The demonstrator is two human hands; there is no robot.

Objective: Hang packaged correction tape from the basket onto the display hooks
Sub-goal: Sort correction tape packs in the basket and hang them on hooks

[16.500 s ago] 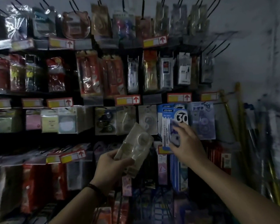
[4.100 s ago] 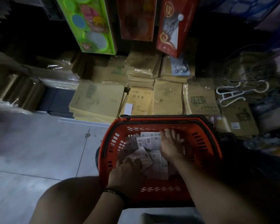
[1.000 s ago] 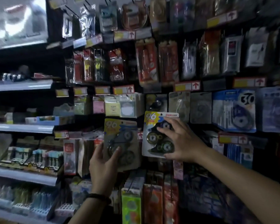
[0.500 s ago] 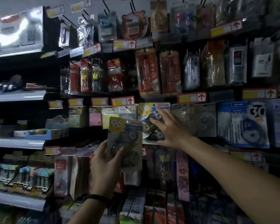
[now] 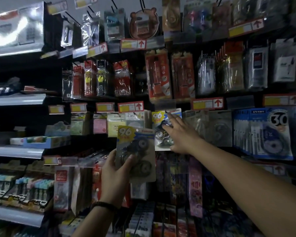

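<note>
1. Shelves (image 5: pixel 17 100) occupy the left edge of the view, carrying boxed stationery in rows.
2. Left hand (image 5: pixel 115 177) is raised in front of the display, with a dark band at the wrist. Its fingers are clamped on the lower left part of a correction tape pack (image 5: pixel 138 151). The thumb lies across the front of the pack. The pack is upright, marked "96" at its top, and held clear of the hooks.
3. Second pack (image 5: pixel 158 124) of the same kind sits against the display, just right of and above the held one, directly under a red-and-yellow price tag (image 5: pixel 130 106).
4. Right hand (image 5: pixel 179 134) reaches to this second pack with the arm extended. The fingers are spread apart and rest on the front of the pack; the index finger points to its top edge. Whether the pack's hole is seated on a hook cannot be told.
5. Blue pack (image 5: pixel 263 132) marked "30" hangs well to the right in the same row.
</note>
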